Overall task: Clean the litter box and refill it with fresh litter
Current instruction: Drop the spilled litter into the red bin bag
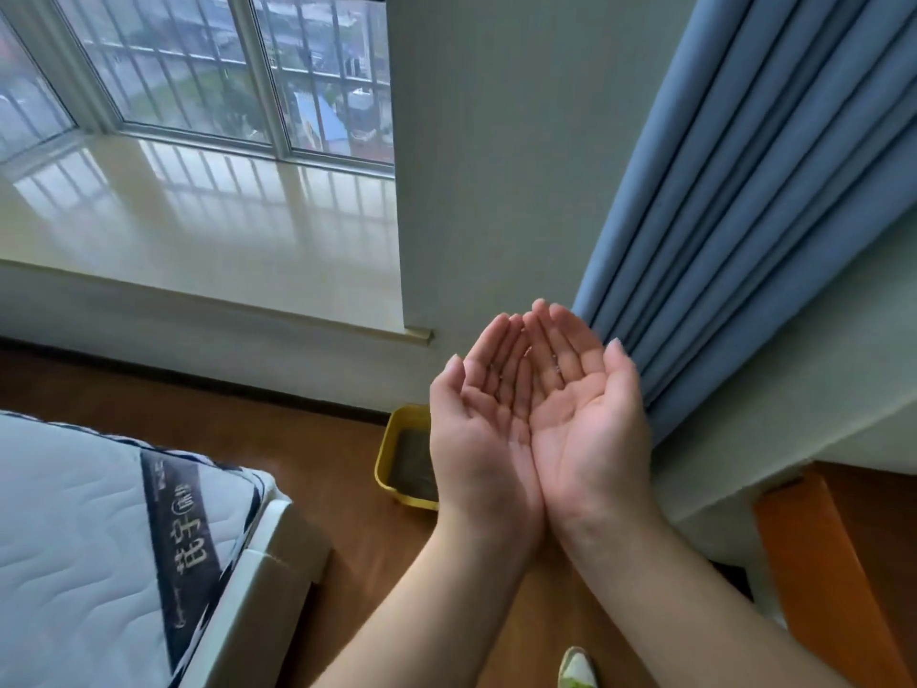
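Both palms up at centre frame, left hand [484, 439] and right hand [580, 419] side by side, fingers straight, holding nothing. The yellow litter box [404, 456] behind them holds grey litter, apparently untouched; the whole job looks ahead.

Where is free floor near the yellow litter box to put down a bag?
Bare wood floor lies between the mattress and the yellow litter box. The box's right side is hidden behind the left hand and right hand; the curtain crowds that side.
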### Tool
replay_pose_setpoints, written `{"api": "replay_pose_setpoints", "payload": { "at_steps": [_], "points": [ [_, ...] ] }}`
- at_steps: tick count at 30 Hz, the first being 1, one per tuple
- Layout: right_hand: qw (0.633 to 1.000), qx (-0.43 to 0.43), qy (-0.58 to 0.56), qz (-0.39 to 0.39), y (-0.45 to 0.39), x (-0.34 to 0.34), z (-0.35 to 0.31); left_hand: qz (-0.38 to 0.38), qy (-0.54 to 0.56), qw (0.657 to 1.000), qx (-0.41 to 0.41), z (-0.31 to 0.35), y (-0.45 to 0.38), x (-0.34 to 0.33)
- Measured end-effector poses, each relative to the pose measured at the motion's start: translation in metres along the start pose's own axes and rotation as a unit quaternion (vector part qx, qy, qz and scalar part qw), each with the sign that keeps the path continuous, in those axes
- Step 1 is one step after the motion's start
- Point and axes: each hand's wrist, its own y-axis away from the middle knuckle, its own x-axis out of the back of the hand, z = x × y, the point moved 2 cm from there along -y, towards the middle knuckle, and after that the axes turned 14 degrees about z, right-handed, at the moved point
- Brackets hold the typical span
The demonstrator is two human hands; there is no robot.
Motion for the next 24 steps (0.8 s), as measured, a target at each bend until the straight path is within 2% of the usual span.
{"api": "replay_pose_setpoints", "payload": {
  "at_steps": [9, 17, 24],
  "points": [
    [0.998, 0.06, 0.018, -0.011, 0.105, -0.04, -0.022, -0.065, -0.022, 0.998, 0.011, 0.055, 0.091, -0.011],
    [0.992, 0.124, -0.003, -0.008, 0.149, -0.031, -0.06, -0.126, -0.037, 0.99, 0.051, 0.043, 0.142, -0.026],
    [0.987, 0.161, -0.025, -0.006, 0.183, 0.001, -0.106, -0.163, -0.057, 0.982, 0.075, 0.003, 0.191, -0.036]
  ]
}}
